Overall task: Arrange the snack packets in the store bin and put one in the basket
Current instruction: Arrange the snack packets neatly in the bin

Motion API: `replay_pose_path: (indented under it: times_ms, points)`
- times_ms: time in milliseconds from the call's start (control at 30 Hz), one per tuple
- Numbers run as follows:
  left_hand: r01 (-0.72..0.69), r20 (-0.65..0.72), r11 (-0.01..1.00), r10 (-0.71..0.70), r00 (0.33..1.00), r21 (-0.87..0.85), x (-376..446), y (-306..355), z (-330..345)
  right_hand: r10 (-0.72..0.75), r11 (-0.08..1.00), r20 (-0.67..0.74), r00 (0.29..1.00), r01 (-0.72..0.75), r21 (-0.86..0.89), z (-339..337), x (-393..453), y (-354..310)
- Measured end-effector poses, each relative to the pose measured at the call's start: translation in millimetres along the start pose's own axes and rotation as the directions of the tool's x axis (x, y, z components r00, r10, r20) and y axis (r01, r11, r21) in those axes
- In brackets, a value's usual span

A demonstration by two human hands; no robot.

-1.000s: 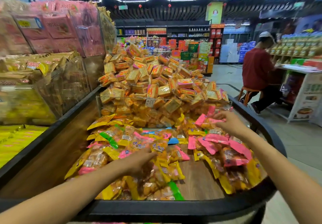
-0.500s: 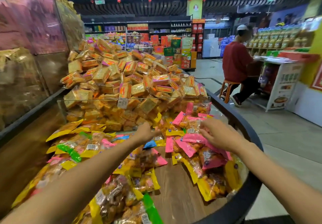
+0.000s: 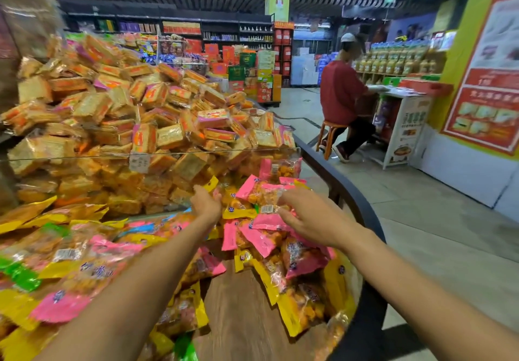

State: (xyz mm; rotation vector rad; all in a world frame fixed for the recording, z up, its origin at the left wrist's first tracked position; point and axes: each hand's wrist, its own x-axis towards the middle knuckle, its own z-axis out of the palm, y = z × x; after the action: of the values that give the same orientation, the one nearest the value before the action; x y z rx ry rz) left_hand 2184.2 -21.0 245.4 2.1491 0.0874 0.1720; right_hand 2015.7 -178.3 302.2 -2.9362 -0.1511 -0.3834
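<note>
Snack packets in pink, yellow and green wrappers [image 3: 84, 251] lie piled in the store bin, which has a wooden floor [image 3: 241, 307] and a dark curved rim [image 3: 368, 220]. My left hand [image 3: 206, 204] reaches to the back of the bin, fingers relaxed, touching yellow packets by the clear divider [image 3: 196, 154]. My right hand [image 3: 309, 216] is over the right-hand pile, and its thumb and forefinger pinch the edge of a pink packet [image 3: 265, 211] with a barcode. No basket is in view.
Behind the divider rises a heap of orange cracker packs [image 3: 146, 113]. A person in a red top [image 3: 341, 93] sits on a stool at a small counter [image 3: 404, 124] across the tiled aisle. Shelves line the back wall.
My view has swung right and moved closer. My left hand went from the front packets to the back by the divider. My right hand stayed on the pink pile and took hold of a packet.
</note>
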Motion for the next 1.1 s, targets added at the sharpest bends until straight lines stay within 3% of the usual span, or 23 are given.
replay_pose_path:
  times_ms: [233,433,567,667,733,867,967,1100]
  points:
    - [-0.130,-0.040,0.989,0.127,0.991,-0.075,-11.5,21.7,-65.1,0.028,1.000,0.022,0.999,-0.028,-0.003,-2.4,-3.8,-2.2]
    - [-0.114,0.117,0.906,0.176,0.977,-0.408,-47.1,10.0,-167.1,0.068,0.997,0.039,0.997,-0.069,0.029,-6.2,-9.5,-16.8]
    - [-0.065,0.256,0.877,0.209,0.944,-0.476,-69.6,-22.8,-222.7,0.102,0.978,-0.055,0.993,-0.090,0.188,-11.6,-0.8,-55.0]
    - [-0.044,0.374,0.921,0.200,0.906,-0.387,-74.4,-46.2,-238.8,0.166,0.838,-0.125,0.978,-0.073,0.540,-14.6,20.0,-117.9]
    - [-0.069,0.430,0.956,0.192,0.882,-0.286,-78.2,-52.6,-245.1,0.187,0.732,-0.067,0.980,-0.094,0.674,-5.4,38.9,-157.2]
    - [-0.074,0.462,0.964,0.189,0.867,-0.255,-71.4,-59.3,-250.5,0.174,0.602,0.084,0.981,-0.173,0.780,37.6,62.0,-206.5]
    - [-0.058,0.516,0.969,0.177,0.838,-0.238,-65.3,-61.2,-249.3,0.101,0.632,0.059,0.993,-0.110,0.767,51.8,63.9,-200.3]
    - [-0.005,0.562,0.928,0.229,0.795,-0.372,-67.9,-55.8,-243.3,0.141,0.552,0.039,0.989,-0.111,0.826,45.9,62.5,-180.6]
